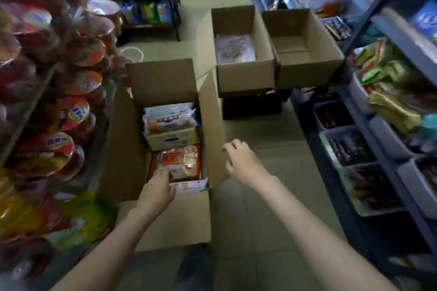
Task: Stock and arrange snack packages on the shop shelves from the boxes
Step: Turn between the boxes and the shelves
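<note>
- Open brown cardboard box (165, 215) on the tiled floor (260, 208), flaps up, in the aisle between two shelf runs.
- Inside it, nearest the person: a red-and-clear snack packet (182, 160) lying flat. Behind that, a pale yellow carton (172, 140), with a white-and-blue packet of round cakes (170, 118) on top.
- A white printed packet (191, 185) sits against the near wall of the box.
- Left hand (157, 190) reaches into the box, fingers curled down at the near edge of the red-and-clear packet; whether they actually grip it cannot be told.
- Right hand (243, 160) is just beside the box's right flap (212, 125), fingers loosely bent, holding nothing.
- Further up the aisle, two more open cardboard boxes side by side: the left one (243, 73) holds crumpled clear plastic, the right one (307, 71) shows bare bottom.
- Left shelf (26, 106): stacked red instant-noodle bowls (75, 111), yellow-green bags below.
- Right blue metal shelving (402, 38): bins of dark and green packets, blurred.
</note>
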{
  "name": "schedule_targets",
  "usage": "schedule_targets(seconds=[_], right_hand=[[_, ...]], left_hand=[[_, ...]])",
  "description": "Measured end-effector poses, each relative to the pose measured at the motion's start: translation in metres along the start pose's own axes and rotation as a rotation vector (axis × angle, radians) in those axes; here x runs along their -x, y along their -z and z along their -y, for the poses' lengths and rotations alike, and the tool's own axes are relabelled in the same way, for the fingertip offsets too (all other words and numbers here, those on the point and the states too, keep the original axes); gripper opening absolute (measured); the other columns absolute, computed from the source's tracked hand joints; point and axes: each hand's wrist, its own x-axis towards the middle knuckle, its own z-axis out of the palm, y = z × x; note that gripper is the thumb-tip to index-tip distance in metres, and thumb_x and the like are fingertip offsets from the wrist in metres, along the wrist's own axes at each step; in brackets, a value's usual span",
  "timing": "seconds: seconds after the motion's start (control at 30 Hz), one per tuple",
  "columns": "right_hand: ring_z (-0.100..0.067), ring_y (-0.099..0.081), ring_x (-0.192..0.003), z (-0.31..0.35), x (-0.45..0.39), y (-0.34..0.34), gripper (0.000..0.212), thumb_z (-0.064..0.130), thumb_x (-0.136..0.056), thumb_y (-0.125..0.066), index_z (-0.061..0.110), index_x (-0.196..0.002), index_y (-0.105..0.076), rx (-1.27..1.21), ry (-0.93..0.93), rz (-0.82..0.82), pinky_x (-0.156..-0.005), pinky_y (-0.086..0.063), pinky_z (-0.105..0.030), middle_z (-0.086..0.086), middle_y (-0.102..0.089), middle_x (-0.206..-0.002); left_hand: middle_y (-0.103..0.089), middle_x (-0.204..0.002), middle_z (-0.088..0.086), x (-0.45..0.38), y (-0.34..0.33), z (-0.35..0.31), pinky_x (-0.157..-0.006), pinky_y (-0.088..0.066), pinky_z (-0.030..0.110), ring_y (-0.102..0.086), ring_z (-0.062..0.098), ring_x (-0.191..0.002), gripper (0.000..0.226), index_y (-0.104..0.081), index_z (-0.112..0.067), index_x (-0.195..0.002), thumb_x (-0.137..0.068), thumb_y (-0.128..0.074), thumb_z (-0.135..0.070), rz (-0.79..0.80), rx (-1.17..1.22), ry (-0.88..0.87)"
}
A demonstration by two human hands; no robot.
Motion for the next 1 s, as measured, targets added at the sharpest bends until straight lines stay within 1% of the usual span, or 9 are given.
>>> schedule_targets(seconds=[0.2,0.43,0.6,0.67,0.7,0.77,0.8,0.9,1.0], right_hand=[[-0.027,-0.031,-0.132,0.068,-0.104,-0.095,0.056,0.012,-0.092,-0.052,0.005,-0.143,-0.030,-0.002,0.081,0.246,-0.106,-0.032,-0.037,-0.011,-0.030,-0.147],[-0.028,-0.015,-0.144,0.063,-0.259,-0.124,0.065,0.002,-0.091,-0.046,0.001,-0.148,-0.014,0.229,0.109,-0.024,-0.115,-0.019,-0.037,-0.016,-0.013,-0.156],[-0.028,-0.022,-0.140,0.052,-0.332,-0.156,0.058,0.014,-0.094,-0.048,0.004,-0.145,-0.022,0.451,0.004,0.081,-0.114,-0.015,-0.046,-0.015,-0.028,-0.149],[-0.028,-0.051,-0.118,0.051,-0.337,-0.167,0.045,0.020,-0.082,-0.065,0.007,-0.124,-0.055,0.549,0.007,0.037,-0.103,-0.037,-0.040,-0.014,-0.057,-0.124],[-0.024,-0.063,-0.093,0.053,-0.337,-0.168,0.037,0.025,-0.065,-0.079,0.012,-0.098,-0.069,0.624,0.014,0.019,-0.083,-0.049,-0.033,-0.009,-0.067,-0.098],[-0.020,-0.060,-0.061,0.058,-0.332,-0.155,0.039,0.030,-0.033,-0.088,0.016,-0.065,-0.068,0.606,0.073,0.060,-0.055,-0.045,-0.023,-0.002,-0.064,-0.069],[-0.021,-0.060,-0.062,0.059,-0.324,-0.144,0.043,0.031,-0.032,-0.088,0.015,-0.067,-0.068,0.596,0.090,0.095,-0.055,-0.043,-0.023,-0.005,-0.064,-0.073],[-0.030,-0.050,-0.106,0.067,-0.289,-0.095,0.050,0.028,-0.075,-0.072,0.002,-0.114,-0.054,0.579,0.111,0.103,-0.080,-0.041,-0.034,-0.015,-0.051,-0.119],[-0.030,-0.041,-0.112,0.055,-0.242,-0.019,0.050,0.030,-0.081,-0.066,0.002,-0.119,-0.047,0.522,0.158,-0.022,-0.085,-0.037,-0.034,-0.014,-0.043,-0.123]], left_hand=[[-0.053,-0.119,0.006,-0.064,0.012,0.088,-0.087,-0.048,0.032,-0.054,0.020,-0.105,0.033,-0.047,-0.013,-0.122,-0.090,-0.054,-0.017,0.018,0.126,0.093],[-0.045,-0.130,0.004,-0.158,0.007,0.089,-0.102,-0.041,0.040,-0.045,0.019,-0.119,0.050,-0.039,-0.012,-0.135,-0.088,-0.056,-0.012,-0.112,0.285,0.049],[-0.042,-0.133,0.003,-0.183,-0.010,0.098,-0.106,-0.039,0.037,-0.042,0.015,-0.123,0.051,-0.036,-0.013,-0.136,-0.089,-0.055,-0.012,-0.123,0.345,0.118],[-0.040,-0.134,0.003,-0.188,-0.016,0.101,-0.106,-0.039,0.036,-0.041,0.016,-0.124,0.052,-0.035,-0.013,-0.137,-0.089,-0.054,-0.012,-0.114,0.332,0.144],[-0.040,-0.135,0.004,-0.190,-0.018,0.101,-0.106,-0.039,0.035,-0.040,0.016,-0.124,0.051,-0.035,-0.013,-0.137,-0.089,-0.054,-0.012,-0.118,0.324,0.140],[-0.039,-0.135,0.005,-0.191,-0.018,0.098,-0.106,-0.037,0.032,-0.039,0.016,-0.125,0.051,-0.035,-0.013,-0.137,-0.089,-0.054,-0.011,-0.129,0.311,0.125],[-0.037,-0.136,0.005,-0.189,-0.016,0.093,-0.106,-0.036,0.031,-0.038,0.017,-0.126,0.052,-0.034,-0.013,-0.138,-0.089,-0.054,-0.010,-0.134,0.302,0.124],[-0.034,-0.138,0.010,-0.178,0.003,0.073,-0.104,-0.033,0.033,-0.036,0.024,-0.125,0.055,-0.032,-0.008,-0.138,-0.088,-0.054,-0.009,-0.181,0.253,0.105],[-0.032,-0.139,0.016,-0.164,0.030,0.038,-0.104,-0.030,0.038,-0.033,0.032,-0.126,0.058,-0.032,-0.004,-0.137,-0.083,-0.055,-0.004,-0.246,0.251,0.082]])
